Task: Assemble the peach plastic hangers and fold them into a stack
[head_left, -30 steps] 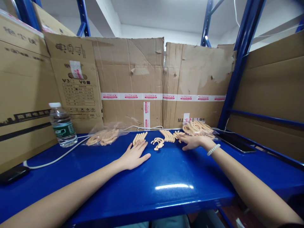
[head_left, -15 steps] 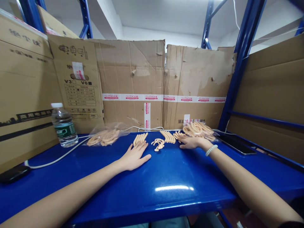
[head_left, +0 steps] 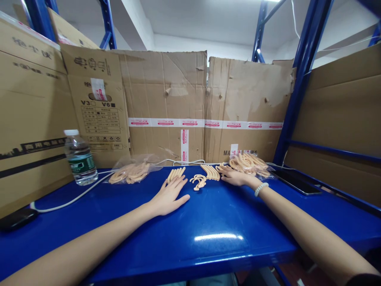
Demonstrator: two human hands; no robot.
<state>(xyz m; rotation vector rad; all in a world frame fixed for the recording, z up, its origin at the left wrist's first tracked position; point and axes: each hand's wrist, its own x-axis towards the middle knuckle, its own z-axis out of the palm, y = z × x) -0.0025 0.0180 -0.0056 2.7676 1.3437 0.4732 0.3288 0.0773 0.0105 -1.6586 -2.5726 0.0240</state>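
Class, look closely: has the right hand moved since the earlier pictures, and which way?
Yes. The right hand has shifted slightly left, away from the phone lying on the blue table, toward the row of pale curved pieces.

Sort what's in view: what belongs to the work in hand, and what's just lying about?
In the work:
left hand, at left row of tan strips
right hand, at small pieces
right row of strips
middle curved pieces
likely also left bag, right bag

Seemingly lying about:
bottle
phone-like slab
black object
white cable
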